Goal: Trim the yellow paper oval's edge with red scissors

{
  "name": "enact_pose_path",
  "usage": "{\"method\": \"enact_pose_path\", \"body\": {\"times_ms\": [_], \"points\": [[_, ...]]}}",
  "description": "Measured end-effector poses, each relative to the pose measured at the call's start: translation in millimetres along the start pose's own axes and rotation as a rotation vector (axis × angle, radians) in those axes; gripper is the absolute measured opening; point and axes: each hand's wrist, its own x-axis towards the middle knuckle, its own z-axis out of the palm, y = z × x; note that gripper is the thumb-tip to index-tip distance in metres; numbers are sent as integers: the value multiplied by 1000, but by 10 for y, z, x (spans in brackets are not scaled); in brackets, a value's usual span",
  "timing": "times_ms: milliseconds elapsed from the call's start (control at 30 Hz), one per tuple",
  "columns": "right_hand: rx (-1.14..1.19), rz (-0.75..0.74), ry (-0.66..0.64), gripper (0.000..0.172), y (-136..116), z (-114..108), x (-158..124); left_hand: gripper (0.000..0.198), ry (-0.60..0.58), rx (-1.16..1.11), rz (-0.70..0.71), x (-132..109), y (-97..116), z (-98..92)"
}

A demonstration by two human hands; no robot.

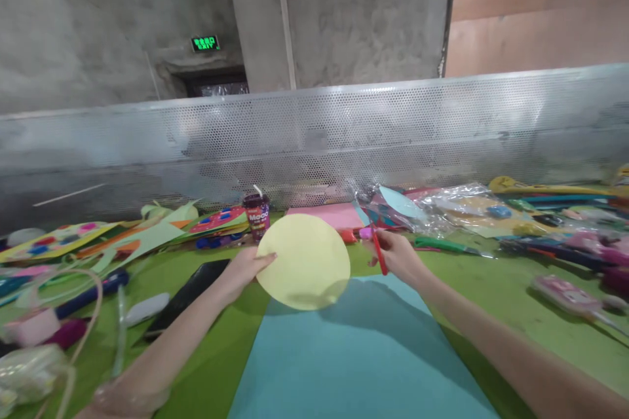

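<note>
Yellow paper circle (304, 262) is up in the air over the far end of the blue sheet (354, 366), covering its far left corner and throwing a shadow onto it. Left hand (248, 268) has it pinched by the left edge, thumb flat on the front, the other fingers mostly out of sight behind. Right hand (396, 258) is just past the far right corner of the blue sheet, curled around some red-handled scissors (379, 254). They're not touching the circle, and it's too blurry to say how far apart the blades are.

As for the clutter: beyond the blue sheet there's pink paper (327, 216), and a dark drink cup (256, 217) with a white straw sits beyond its far left corner. Left of the sheet you've got a flat black thing (189, 298), partly under the left forearm, plus a white oval thing (147, 309) next to it. Off beyond the sheet's far right corner, a green-handled cutter (452, 247) lies near some crinkly clear plastic (466, 206). Everything's on a green tabletop (201, 370), with a perforated metal panel (314, 144) standing way behind the sheet.
</note>
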Motion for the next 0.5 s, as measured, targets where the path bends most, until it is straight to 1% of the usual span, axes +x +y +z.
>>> {"method": "enact_pose_path", "body": {"times_ms": [67,133,200,267,333,500], "points": [[-4,65,77,24,-13,-11,17,28,60,-99,59,16,20,6],[-27,113,101,23,9,-2,24,30,115,-174,110,24,25,19],[6,117,69,21,62,21,28,30,166,-223,130,21,26,37],[48,83,27,18,124,45,29,29,205,-258,128,7,32,58],[69,40,-15,16,167,65,24,29,205,-284,134,-13,46,80],[61,20,-109,11,147,95,-13,31,114,-339,194,-45,78,125]]}}
